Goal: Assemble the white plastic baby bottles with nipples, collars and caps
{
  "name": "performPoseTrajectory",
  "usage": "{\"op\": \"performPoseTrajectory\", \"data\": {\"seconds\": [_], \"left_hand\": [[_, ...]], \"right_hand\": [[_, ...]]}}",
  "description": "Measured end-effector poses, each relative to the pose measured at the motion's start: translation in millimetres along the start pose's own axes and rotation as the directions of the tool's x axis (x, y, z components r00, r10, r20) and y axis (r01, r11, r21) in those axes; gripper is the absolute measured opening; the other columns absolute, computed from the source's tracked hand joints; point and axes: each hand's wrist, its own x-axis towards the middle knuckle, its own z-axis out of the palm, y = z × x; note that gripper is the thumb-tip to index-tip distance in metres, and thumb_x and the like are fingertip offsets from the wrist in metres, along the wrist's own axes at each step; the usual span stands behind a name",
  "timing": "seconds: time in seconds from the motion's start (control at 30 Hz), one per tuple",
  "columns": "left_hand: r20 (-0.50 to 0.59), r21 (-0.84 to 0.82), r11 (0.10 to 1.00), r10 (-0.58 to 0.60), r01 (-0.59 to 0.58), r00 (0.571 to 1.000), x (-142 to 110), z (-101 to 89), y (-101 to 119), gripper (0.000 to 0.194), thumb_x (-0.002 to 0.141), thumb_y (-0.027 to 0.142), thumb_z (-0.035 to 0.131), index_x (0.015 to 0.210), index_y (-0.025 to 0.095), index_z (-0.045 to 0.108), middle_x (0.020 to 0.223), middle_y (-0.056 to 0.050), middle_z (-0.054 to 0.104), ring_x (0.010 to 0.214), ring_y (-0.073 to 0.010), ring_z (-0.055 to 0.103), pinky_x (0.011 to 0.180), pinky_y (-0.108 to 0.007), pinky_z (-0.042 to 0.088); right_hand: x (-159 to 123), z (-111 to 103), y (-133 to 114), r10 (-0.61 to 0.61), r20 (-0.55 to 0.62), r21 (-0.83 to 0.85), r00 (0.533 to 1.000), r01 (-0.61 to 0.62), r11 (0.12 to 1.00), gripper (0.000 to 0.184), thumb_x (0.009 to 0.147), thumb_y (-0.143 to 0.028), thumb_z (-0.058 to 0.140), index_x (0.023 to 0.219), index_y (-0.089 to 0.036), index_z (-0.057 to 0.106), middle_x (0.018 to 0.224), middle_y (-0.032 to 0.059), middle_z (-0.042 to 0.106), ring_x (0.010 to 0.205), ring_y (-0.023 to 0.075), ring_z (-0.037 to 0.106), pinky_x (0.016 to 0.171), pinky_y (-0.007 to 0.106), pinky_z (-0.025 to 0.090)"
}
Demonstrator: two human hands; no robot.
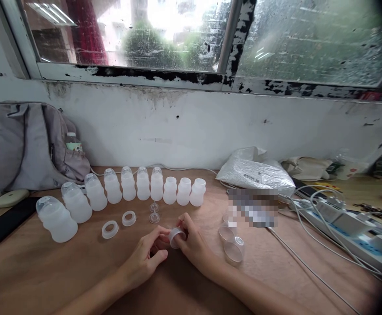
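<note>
My right hand point(191, 240) grips a translucent bottle collar ring point(177, 238), thumb and fingers around it. Beside it, my left hand point(150, 251) has its fingers bent towards the ring's left edge and its thumb apart; the fingertips are at the ring or just touching it. Two more collar rings point(110, 229) lie on the table to the left. Clear nipples point(154, 216) stand behind my hands. An arc of frosted baby bottles point(114, 192) curves behind, several with clear caps on. Three uncapped bottles point(184, 192) stand at its right end. Clear dome caps point(233, 250) lie to the right.
A grey backpack point(30, 140) leans on the wall at left, near a black flat object point(8, 223). At right are a silvery plastic package point(256, 173), a blurred-out item point(255, 208), and a power strip point(351, 236) with white cables crossing the wooden table point(62, 280).
</note>
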Motion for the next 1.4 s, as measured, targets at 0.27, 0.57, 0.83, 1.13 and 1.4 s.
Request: {"op": "performPoseTrajectory", "data": {"seconds": [0.27,0.57,0.83,1.13,1.4], "left_hand": [[-0.195,-0.29,0.954,-0.133,0.072,0.972,6,9.5,-15,0.018,0.079,0.031,0.046,0.092,0.019,0.044,0.085,-0.004,0.056,0.057,-0.0105,0.053,0.046,-0.02,0.037],[-0.171,-0.257,0.965,-0.103,0.056,0.98,6,3.1,-16,0.028,0.074,0.04,0.055,0.088,0.016,0.056,0.07,0.0,0.055,0.06,-0.0105,0.048,0.054,-0.021,0.04],[-0.347,-0.569,0.822,-0.261,0.019,0.901,8,-5.3,-21,0.03,0.075,0.042,0.052,0.086,0.015,0.054,0.078,-0.002,0.053,0.064,-0.0107,0.05,0.053,-0.02,0.038],[-0.32,-0.604,0.797,-0.25,0.007,0.914,7,-8.0,-22,0.03,0.072,0.042,0.055,0.083,0.015,0.056,0.073,-0.002,0.054,0.062,-0.0111,0.052,0.053,-0.021,0.039],[-0.305,-0.604,0.797,-0.237,0.005,0.922,7,-8.2,-23,0.029,0.073,0.041,0.054,0.084,0.015,0.056,0.073,-0.001,0.054,0.062,-0.0105,0.051,0.052,-0.02,0.038]], "right_hand": [[6,-1,4,-0.03,0.014,0.135,0.999,0.028,0.99,0.021,0.066,-0.008,0.042,0.082,-0.021,0.037,0.058,-0.007,0.044,0.051,0.0093,0.038,0.047,0.019,0.031],[-1,7,0,-0.198,0.01,-0.138,0.98,0.198,0.971,0.021,0.07,-0.011,0.047,0.088,-0.02,0.042,0.074,-0.0008,0.053,0.059,0.0111,0.048,0.055,0.022,0.039],[43,-5,-10,-0.178,-0.102,-0.315,0.979,0.138,0.939,0.044,0.078,-0.016,0.042,0.121,-0.02,0.031,0.076,0.0006,0.054,0.062,0.0135,0.052,0.059,0.025,0.04],[89,-14,-22,-0.131,-0.131,-0.572,0.983,0.033,0.82,0.017,0.079,-0.024,0.047,0.094,-0.019,0.051,0.079,0.0035,0.053,0.067,0.016,0.052,0.056,0.026,0.037],[54,-48,-40,-0.197,-0.144,-0.488,0.97,0.104,0.867,0.008,0.076,-0.028,0.052,0.077,-0.02,0.054,0.088,0.003,0.048,0.067,0.0134,0.051,0.061,0.028,0.043]]}}
